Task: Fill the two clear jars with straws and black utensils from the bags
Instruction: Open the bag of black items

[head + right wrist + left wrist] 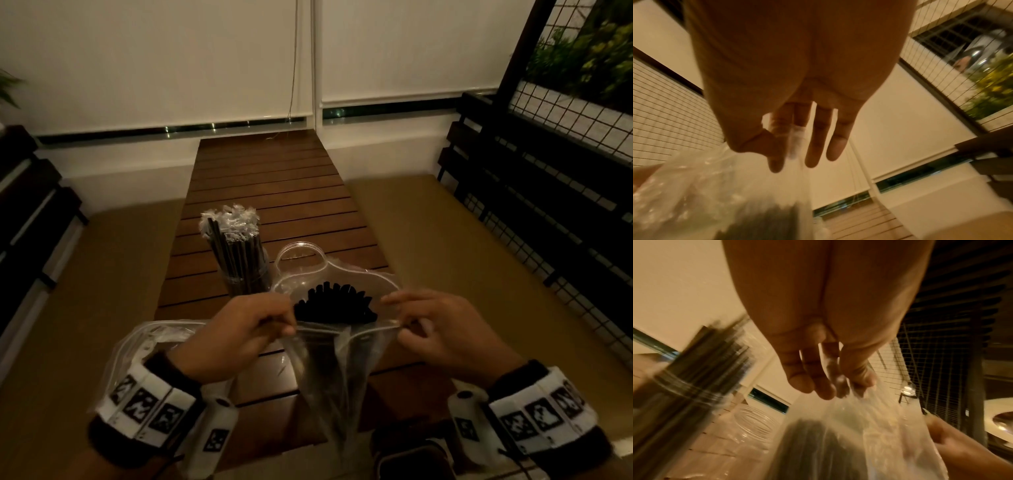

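Note:
I hold a clear plastic bag (329,370) upright over the near end of the table, its mouth spread wide. Black utensils (334,303) stick up out of that mouth. My left hand (286,325) pinches the left side of the rim, and my right hand (400,325) pinches the right side. In the wrist views the plastic sits between my left fingers (840,386) and between thumb and forefinger of my right hand (784,146). A clear jar packed with black wrapped straws (239,260) stands just behind my left hand. An empty clear jar (298,256) stands to its right, partly hidden by the bag.
A second, flattened clear bag (150,342) lies on the slatted wooden table (274,185) under my left forearm. Tan bench cushions (462,246) flank the table on both sides. A dark slatted and wire-mesh partition (548,178) runs along the right.

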Demonstrator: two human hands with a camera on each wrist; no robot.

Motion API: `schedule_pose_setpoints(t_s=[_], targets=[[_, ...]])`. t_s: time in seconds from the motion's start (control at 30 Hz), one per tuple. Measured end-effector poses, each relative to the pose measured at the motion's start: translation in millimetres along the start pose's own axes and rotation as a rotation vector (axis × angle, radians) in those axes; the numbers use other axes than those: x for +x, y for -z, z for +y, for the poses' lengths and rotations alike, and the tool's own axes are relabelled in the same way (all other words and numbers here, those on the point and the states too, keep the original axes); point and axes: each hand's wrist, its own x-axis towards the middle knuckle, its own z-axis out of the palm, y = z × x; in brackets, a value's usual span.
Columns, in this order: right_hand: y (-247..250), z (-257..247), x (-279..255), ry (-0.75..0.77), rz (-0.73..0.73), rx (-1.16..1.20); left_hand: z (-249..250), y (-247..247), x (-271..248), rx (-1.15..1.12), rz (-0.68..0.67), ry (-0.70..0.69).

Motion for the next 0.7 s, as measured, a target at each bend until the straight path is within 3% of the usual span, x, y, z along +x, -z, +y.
schedule_pose_setpoints(t_s=[0.2,0.33,0.43,0.53,0.63,0.7], targets=[[1,20,-19,-0.186,0.166,0.048,-9,3,-18,-0.091,0.023,0.035],[-6,12,-30,-0.307,0.265,0.323,-3,-9,-18,-0.163,0.06,0.085],[-23,7,-55,-0.465,0.179,0.514,5,-17,-21,-0.225,0.083,0.097],[-59,16,-73,-0.527,-0.051,0.589,11,-28,-21,-0.264,0.134,0.116],[-86,26,-70,-0.515,-0.188,0.636,10,-52,-22,-0.196,0.386,0.136],[-92,23,-61,-0.497,-0.189,0.69,2,-75,-25,-0.246,0.596,0.266]])
